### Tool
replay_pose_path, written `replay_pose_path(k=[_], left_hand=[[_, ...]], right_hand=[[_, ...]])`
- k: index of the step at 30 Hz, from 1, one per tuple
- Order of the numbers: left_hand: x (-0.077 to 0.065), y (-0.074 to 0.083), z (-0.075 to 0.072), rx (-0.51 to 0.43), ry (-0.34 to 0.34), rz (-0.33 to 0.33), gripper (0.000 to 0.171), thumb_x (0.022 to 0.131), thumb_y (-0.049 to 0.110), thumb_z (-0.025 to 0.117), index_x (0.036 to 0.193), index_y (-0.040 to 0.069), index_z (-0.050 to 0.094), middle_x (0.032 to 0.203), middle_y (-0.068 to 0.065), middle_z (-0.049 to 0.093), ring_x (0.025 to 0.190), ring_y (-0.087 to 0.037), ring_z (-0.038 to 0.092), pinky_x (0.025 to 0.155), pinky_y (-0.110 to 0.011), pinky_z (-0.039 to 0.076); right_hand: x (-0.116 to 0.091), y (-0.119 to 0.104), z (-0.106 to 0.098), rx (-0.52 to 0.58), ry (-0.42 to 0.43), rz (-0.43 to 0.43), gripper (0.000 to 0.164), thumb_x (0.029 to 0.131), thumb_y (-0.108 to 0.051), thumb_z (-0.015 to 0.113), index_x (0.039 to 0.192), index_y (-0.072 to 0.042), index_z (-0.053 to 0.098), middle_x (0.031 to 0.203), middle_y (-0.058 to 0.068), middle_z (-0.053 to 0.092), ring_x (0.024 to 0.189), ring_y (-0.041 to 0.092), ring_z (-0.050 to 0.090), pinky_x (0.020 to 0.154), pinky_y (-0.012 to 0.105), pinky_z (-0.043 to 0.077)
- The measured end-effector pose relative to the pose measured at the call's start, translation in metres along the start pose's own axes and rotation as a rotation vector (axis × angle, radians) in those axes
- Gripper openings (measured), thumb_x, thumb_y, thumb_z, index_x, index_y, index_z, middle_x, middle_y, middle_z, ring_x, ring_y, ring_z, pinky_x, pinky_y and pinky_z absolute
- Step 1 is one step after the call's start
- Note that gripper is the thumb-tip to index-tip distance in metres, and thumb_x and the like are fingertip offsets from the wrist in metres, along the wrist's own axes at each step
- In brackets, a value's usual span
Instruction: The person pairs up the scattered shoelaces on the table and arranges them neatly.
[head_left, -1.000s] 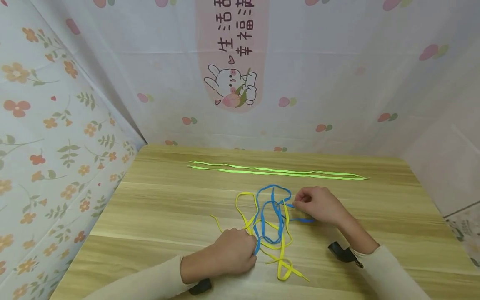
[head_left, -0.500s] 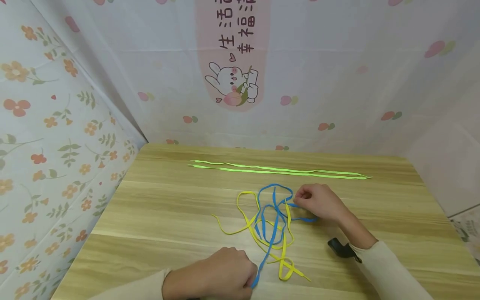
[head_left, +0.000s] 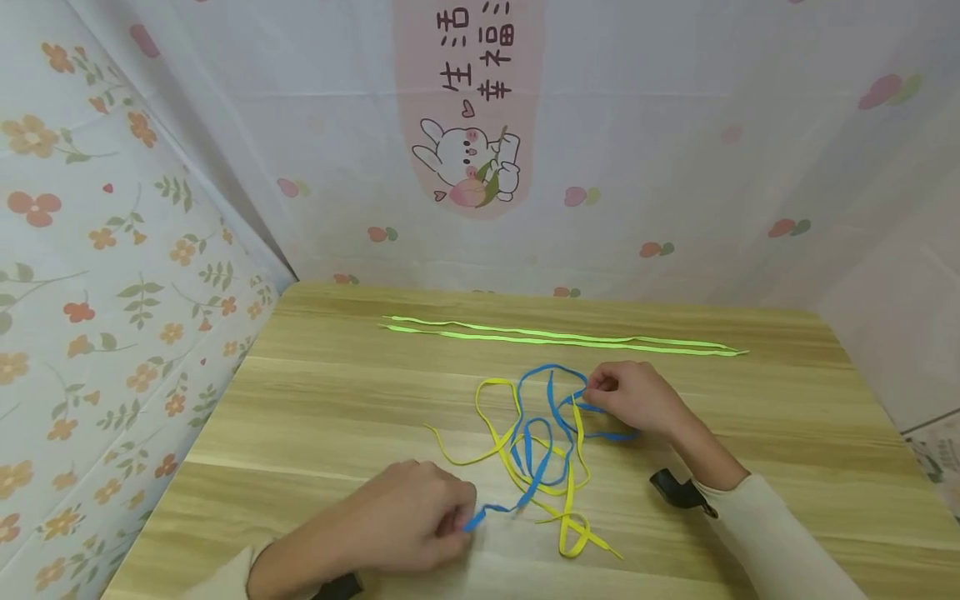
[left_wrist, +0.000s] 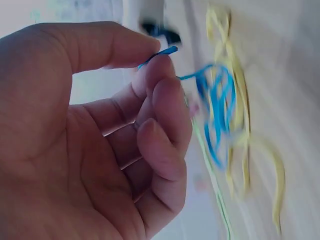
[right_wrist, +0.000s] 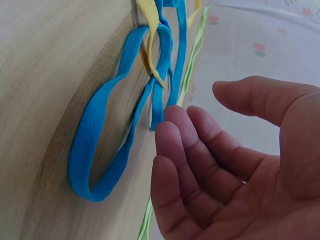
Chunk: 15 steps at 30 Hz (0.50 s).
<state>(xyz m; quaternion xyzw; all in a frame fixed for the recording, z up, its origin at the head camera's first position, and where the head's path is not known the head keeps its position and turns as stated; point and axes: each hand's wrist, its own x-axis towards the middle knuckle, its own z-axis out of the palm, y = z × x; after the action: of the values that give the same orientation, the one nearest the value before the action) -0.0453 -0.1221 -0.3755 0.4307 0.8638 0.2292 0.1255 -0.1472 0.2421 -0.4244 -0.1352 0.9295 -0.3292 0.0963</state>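
A flat blue shoelace lies in loops mid-table, tangled with a yellow shoelace. One end of the blue lace is pinched between the thumb and index finger of my left hand, with its tip poking out in the left wrist view. From there the lace runs slackly back to the tangle. My right hand is at the tangle's right side, its fingertips close by the blue loops. In the right wrist view, its thumb stands apart from gently bent fingers and nothing is between them.
Two light green shoelaces lie stretched side by side across the back of the wooden table. A patterned white cloth hangs behind the table, with a floral one along the left.
My left hand drew the blue lace end toward me, then left, pulling part of it from the tangle. A blue loop has shrunk. My right hand has stayed nearly in place.
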Motion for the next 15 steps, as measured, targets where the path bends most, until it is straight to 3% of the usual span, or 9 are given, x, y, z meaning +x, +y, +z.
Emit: replay_pose_path(k=[7,11,15], left_hand=[[-0.003,-0.055,-0.031,-0.15,0.083,-0.223,0.019,0.096,0.013,0.073,0.084,0.022,0.061,0.07,0.017,0.053,0.063,0.0,0.049,0.06,-0.024,0.044],[-0.004,-0.084,-0.036,-0.217,0.123,-0.307,0.016,0.098,0.012,0.071,0.086,0.018,0.063,0.072,0.012,0.056,0.063,-0.004,0.049,0.06,-0.026,0.042],[-0.007,-0.106,-0.037,-0.227,0.148,-0.374,0.016,0.102,0.014,0.071,0.087,0.016,0.065,0.074,0.01,0.06,0.064,-0.008,0.05,0.061,-0.027,0.042]], right_hand=[[0.0,0.002,0.0,-0.008,0.001,0.014,0.012,0.103,-0.021,0.074,0.1,-0.01,0.077,0.088,-0.005,0.074,0.08,0.014,0.065,0.076,0.038,0.054],[-0.001,0.002,-0.001,-0.007,0.004,0.012,0.014,0.103,-0.022,0.074,0.101,-0.009,0.078,0.089,-0.005,0.074,0.081,0.014,0.065,0.076,0.038,0.054],[-0.002,0.001,-0.002,-0.01,0.006,0.011,0.015,0.103,-0.023,0.075,0.102,-0.009,0.078,0.09,-0.005,0.074,0.082,0.014,0.065,0.076,0.037,0.053]])
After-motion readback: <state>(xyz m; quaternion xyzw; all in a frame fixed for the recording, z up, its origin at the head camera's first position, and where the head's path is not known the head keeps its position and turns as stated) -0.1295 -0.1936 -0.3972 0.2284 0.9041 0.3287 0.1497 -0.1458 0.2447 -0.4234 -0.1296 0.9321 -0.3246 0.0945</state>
